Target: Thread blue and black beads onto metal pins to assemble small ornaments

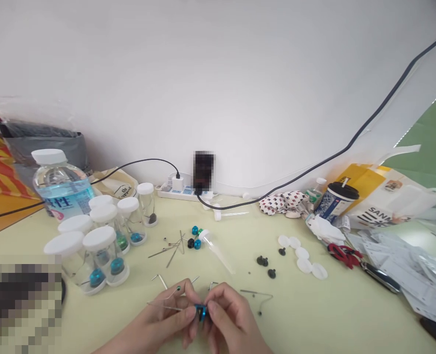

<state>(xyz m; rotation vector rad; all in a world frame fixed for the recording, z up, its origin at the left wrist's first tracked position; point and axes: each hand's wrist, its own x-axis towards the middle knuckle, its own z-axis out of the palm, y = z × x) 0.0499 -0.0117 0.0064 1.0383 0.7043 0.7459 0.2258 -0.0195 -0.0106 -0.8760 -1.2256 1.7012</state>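
My left hand and my right hand meet low in the middle, fingers pinched around a small shiny blue metal part with a dark slot or piece at its centre. A thin bent metal wire with a small bead at its end shows at my left hand; whether the fingers grip it is hard to tell. L-shaped hex keys lie just beyond the hands. To the right lies another bent wire with a dark bead. Blue, green and black knobs lie farther back beside several loose wires.
Lidded clear jars with knobs inside and a large bottle stand left. A clear tube, black discs and white caps lie mid-table. Red-handled scissors, a cup and plastic packets are right. A power strip lies behind.
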